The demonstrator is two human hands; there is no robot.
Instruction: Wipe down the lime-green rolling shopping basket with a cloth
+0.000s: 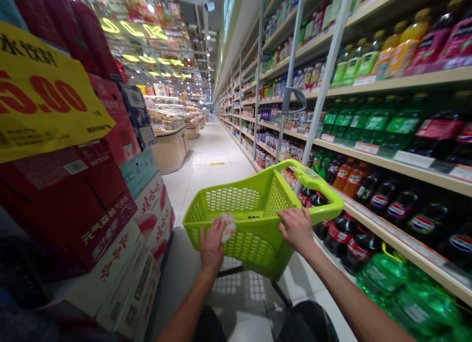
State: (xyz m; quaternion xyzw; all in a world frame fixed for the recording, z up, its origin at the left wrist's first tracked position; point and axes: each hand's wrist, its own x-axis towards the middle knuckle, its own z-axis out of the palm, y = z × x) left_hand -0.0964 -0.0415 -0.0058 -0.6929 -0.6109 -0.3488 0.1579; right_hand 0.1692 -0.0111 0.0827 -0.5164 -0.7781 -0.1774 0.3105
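A lime-green plastic shopping cart (271,233) with perforated walls stands in front of me in the aisle. My left hand (212,246) presses a crumpled, pale patterned cloth (228,226) against the top rim on the cart's near side, fingers closed over it. Farther right, my right hand (297,228) grips the same rim beside the curved push handle (324,206), its fingers hooked over the edge. Part of the basket floor shows through the top, with small dark slots in it. The cart's lower frame is partly hidden under the basket.
Shelves of bottled drinks (405,128) run along the right, with large green bottles (413,293) at floor level. Stacked cartons (121,233) and a yellow price sign (47,93) crowd the left. The tiled aisle (212,135) stretches ahead past display counters (169,147).
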